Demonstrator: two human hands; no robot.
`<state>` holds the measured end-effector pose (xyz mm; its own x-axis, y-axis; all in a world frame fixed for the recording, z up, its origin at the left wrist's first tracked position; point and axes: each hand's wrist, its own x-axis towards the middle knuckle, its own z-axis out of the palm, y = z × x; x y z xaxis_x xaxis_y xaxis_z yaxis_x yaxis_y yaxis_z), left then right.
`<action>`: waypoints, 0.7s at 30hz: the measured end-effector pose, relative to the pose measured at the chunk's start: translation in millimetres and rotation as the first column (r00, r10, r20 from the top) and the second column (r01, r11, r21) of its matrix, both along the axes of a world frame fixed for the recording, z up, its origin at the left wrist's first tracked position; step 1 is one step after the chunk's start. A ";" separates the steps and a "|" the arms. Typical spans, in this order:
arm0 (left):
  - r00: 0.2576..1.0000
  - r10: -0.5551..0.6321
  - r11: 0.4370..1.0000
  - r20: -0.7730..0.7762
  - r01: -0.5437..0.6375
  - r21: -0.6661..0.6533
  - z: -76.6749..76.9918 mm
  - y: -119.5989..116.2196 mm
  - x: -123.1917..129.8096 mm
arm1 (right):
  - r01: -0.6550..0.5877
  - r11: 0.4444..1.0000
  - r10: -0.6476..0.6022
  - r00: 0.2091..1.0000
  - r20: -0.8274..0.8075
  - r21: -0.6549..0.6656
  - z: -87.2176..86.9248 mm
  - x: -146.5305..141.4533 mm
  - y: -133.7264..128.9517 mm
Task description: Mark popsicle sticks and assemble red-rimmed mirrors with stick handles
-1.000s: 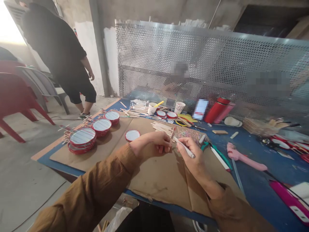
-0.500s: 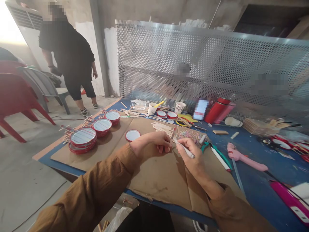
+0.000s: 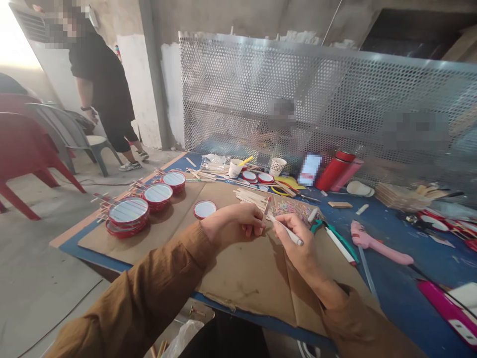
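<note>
Wooden stick point(image 3: 267, 209) pinched by left hand point(image 3: 249, 219), pen point(image 3: 292, 234) in curled right hand point(image 3: 304, 248); black-clad person point(image 3: 106, 84) now turned side-on

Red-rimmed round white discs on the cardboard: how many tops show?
4: front disc, middle disc and back disc in the left row; lone disc nearest the left hand. Any stacked beneath are too hidden to count.

Bare grey wall point(image 3: 238, 15), white lower down, either side of a grey pillar point(image 3: 152, 74). Grey floor point(image 3: 33, 268). Red chair point(image 3: 22, 144), grey chair point(image 3: 97, 141) beyond, at left. Glare point(image 3: 15, 47) upper left. Perforated metal panel point(image 3: 231, 74) behind blue table point(image 3: 397, 226).
</note>
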<state>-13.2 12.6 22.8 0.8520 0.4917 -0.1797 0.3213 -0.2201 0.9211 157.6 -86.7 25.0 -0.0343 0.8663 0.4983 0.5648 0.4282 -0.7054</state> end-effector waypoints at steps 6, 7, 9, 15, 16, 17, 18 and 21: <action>1.000 0.001 1.000 -0.021 -0.001 0.001 1.3 -0.2 0.7 | -0.016 1.000 0.016 0.999 0.036 -0.005 -1.8 -0.7 1.0; 1.000 0.005 1.000 -0.027 -0.005 0.003 2.2 -0.8 0.8 | -0.004 1.000 0.004 0.999 0.041 -0.003 -1.7 -0.7 1.0; 0.999 0.010 1.000 -0.037 -0.010 0.002 3.4 -1.9 1.0 | 0.024 1.000 -0.024 0.999 0.036 0.007 -0.9 -0.7 0.6; 1.000 0.004 1.000 -0.019 -0.004 -0.003 -0.3 0.3 1.1 | 0.019 0.999 -0.018 1.000 -0.012 0.035 -0.9 -0.6 -0.4; 1.000 0.000 1.000 -0.017 0.000 -0.004 -1.4 1.0 1.2 | 0.018 0.999 -0.017 1.000 -0.011 0.039 -1.7 -0.4 0.0; 1.000 -0.002 1.000 -0.013 0.001 -0.005 -2.3 1.6 1.3 | 0.019 0.999 -0.018 1.000 -0.008 0.041 -2.7 -0.2 0.5; 1.000 0.001 1.000 -0.010 -0.001 -0.006 -3.0 2.1 1.4 | 0.019 0.999 -0.019 1.000 -0.005 0.042 -3.5 0.0 1.1; 1.000 0.005 1.000 -0.003 -0.005 -0.011 -3.7 2.6 1.5 | 0.012 0.999 -0.012 1.000 0.012 0.048 -4.5 0.5 2.5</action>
